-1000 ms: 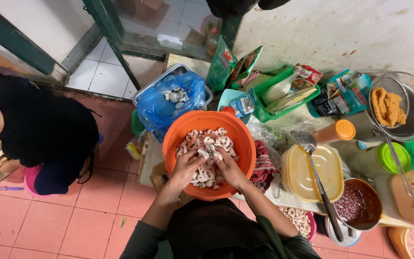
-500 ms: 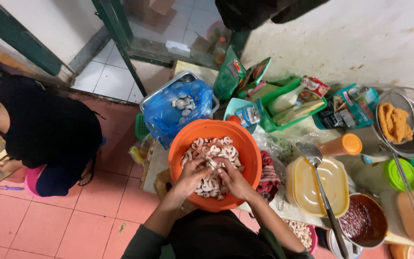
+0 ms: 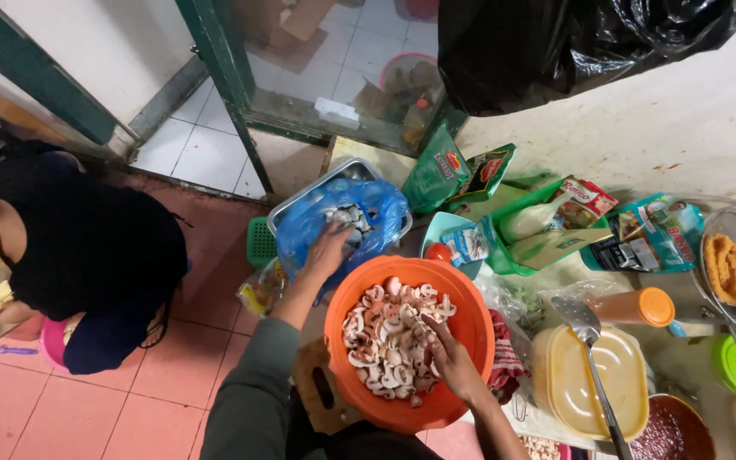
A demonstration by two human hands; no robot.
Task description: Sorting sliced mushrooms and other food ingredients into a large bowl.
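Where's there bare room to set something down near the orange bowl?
Free: red floor tiles left of the orange bowl, toward the seated person, and the pale floor beyond the green tray. Crowded: everything right of the bowl, around the yellow lidded container and orange-capped bottle.

Your left hand (image 3: 331, 249) reaches into the blue plastic bag (image 3: 338, 223) in the metal tray (image 3: 300, 207); your right hand (image 3: 451, 365) rests among sliced mushrooms (image 3: 389, 341) in the near orange bowl (image 3: 470, 319).
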